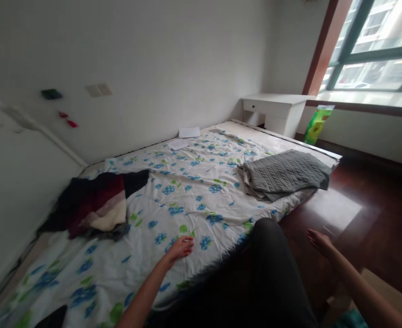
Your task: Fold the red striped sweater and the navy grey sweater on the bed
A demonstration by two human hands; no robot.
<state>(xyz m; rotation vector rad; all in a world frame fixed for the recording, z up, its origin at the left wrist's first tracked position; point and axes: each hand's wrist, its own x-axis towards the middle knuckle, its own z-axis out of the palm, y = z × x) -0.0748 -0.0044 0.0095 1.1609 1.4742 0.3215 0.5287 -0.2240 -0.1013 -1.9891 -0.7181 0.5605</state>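
My left hand (180, 249) hovers at or just above a white quilt with blue and green flowers (201, 200), its fingers loosely curled and holding nothing. My right hand (319, 242) is out over the dark wooden floor (364, 246), beyond the edge of the mattress, and it also holds nothing. Between my hands lies my own leg in dark trousers (272, 269). Further up the quilt are a folded grey cable-knit blanket (284, 175) and a crumpled dark red, black and cream garment (94, 205).
Two sheets of white paper (178, 144) lie at the far end of the mattress, near a white wall. A low white desk (274, 111) stands in the far corner, by a window (371, 50) and a green package (318, 124). A cardboard box (385, 291) sits at the lower right.
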